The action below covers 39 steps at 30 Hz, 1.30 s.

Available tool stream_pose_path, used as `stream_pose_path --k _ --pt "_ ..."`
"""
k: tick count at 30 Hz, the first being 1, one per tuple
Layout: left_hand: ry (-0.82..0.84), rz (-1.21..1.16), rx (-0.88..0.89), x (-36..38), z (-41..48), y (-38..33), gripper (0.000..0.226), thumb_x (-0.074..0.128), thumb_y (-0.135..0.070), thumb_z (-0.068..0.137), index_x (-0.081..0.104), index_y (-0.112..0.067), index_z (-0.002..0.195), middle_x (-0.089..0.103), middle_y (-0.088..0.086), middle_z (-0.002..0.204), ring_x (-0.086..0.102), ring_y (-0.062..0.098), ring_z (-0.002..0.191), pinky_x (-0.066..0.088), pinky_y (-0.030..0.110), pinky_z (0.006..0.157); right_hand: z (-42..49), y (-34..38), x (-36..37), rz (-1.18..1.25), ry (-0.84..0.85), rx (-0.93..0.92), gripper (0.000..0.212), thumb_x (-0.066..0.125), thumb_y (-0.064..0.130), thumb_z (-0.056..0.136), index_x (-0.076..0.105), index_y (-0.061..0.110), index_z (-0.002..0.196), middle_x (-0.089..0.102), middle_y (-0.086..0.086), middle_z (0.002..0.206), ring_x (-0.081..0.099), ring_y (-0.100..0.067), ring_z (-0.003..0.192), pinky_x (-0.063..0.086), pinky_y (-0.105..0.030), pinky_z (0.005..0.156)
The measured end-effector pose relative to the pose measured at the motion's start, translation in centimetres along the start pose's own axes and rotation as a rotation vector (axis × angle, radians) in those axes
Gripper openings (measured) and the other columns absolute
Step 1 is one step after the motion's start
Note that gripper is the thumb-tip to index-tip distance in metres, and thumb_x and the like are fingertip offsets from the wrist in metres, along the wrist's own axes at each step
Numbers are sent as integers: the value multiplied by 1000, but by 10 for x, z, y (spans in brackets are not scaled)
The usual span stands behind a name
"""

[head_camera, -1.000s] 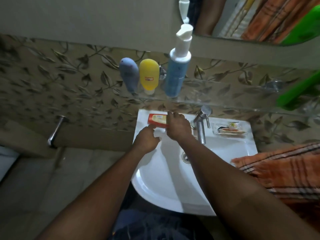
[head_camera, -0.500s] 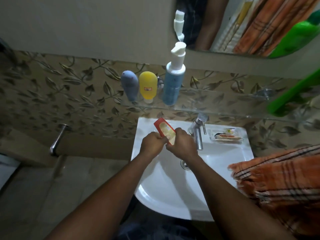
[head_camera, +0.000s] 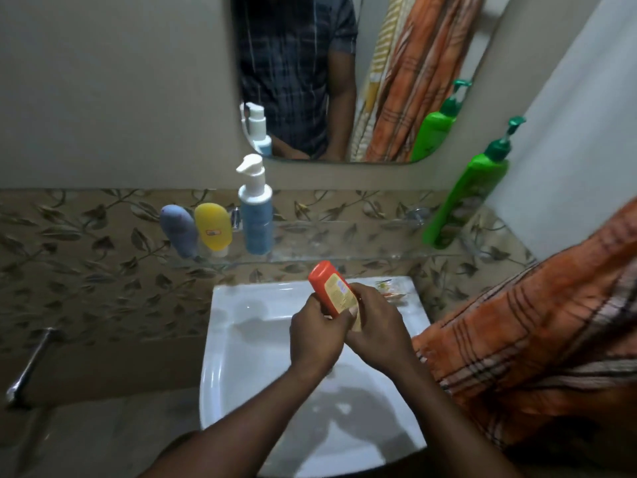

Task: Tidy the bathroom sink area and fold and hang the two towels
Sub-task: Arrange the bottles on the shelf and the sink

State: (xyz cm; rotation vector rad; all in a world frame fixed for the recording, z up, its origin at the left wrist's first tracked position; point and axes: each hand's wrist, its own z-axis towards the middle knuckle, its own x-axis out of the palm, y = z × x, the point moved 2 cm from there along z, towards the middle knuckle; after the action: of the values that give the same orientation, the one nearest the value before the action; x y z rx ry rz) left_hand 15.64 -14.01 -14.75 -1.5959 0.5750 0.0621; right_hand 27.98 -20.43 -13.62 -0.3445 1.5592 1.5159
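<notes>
Gripping the red bottle (head_camera: 328, 287), I am noting both hands clasping it: left hand (head_camera: 315, 334) curling round its lower end, right hand (head_camera: 376, 326) pinching it alongside. Orange towel (head_camera: 537, 322) is lying just right of the right hand.

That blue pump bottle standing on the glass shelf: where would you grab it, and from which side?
Probably take the blue pump bottle by its wide cylindrical body, coming from the front. It stands upright with the wall behind and the yellow tube close on one side; the white pump top is narrow and may press down.
</notes>
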Motion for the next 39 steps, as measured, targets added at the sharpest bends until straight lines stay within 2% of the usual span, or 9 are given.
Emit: stream_pose_path --k 3,5,8,13,17,20,24,28,39 --pt "-8 -23 71 13 -11 -30 44 82 -39 89 70 -19 127 79 -4 114 75 18 100 61 37 90 -1 -5 -24 6 -103 -36 55 80 34 83 58 35 133 64 20 118 61 2 105 44 -8 85" --pt "-25 -16 184 15 -9 -55 36 81 -39 89 70 -22 120 79 -5 107 74 17 94 61 41 86 4 -6 -40 46 -220 -49 53 79 30 83 59 33 132 61 24 110 59 4 98 39 -2 80" --pt "-47 -30 345 13 5 -97 28 75 -38 88 67 -28 113 77 -8 99 73 18 88 61 42 78 18 -8 -64 76 -335 -50 56 79 32 80 59 31 133 62 20 109 60 1 91 42 -5 75" --pt "-20 -32 418 19 58 -152 30 74 -32 95 64 -22 121 77 -1 112 73 23 100 61 48 87 49 -15 -81 63 -427 12 53 83 20 82 61 22 130 70 3 113 67 -16 99 54 -31 83" --pt "89 112 504 33 84 -171 34 73 -29 97 62 -18 127 76 4 118 72 27 106 59 48 91 69 -21 -84 51 -426 168 47 79 26 89 62 22 132 76 -1 112 71 -24 100 59 -43 84" --pt "117 182 525 43 90 -169 39 73 -30 97 59 -19 132 75 7 122 71 29 109 59 48 93 74 -27 -81 -22 -422 241 40 76 31 91 64 22 128 75 -5 111 70 -30 99 57 -40 77" --pt "124 174 546 56 93 -167 41 73 -29 97 58 -20 135 75 6 125 71 26 111 59 48 94 77 -36 -82 -36 -442 291 32 74 31 91 66 23 122 75 -5 103 70 -30 93 43 -31 67" --pt "133 146 535 61 97 -160 42 79 -29 93 62 -22 130 77 0 119 73 18 103 62 45 90 77 -41 -81 -34 -453 285 34 73 26 92 66 21 125 75 -6 107 71 -29 95 45 -31 70" --pt "160 183 510 74 99 -136 41 80 -26 91 65 -21 129 78 2 117 74 21 104 60 39 90 77 -46 -83 -56 -473 278 34 70 36 96 65 22 127 76 -7 113 71 -31 100 57 -38 78"
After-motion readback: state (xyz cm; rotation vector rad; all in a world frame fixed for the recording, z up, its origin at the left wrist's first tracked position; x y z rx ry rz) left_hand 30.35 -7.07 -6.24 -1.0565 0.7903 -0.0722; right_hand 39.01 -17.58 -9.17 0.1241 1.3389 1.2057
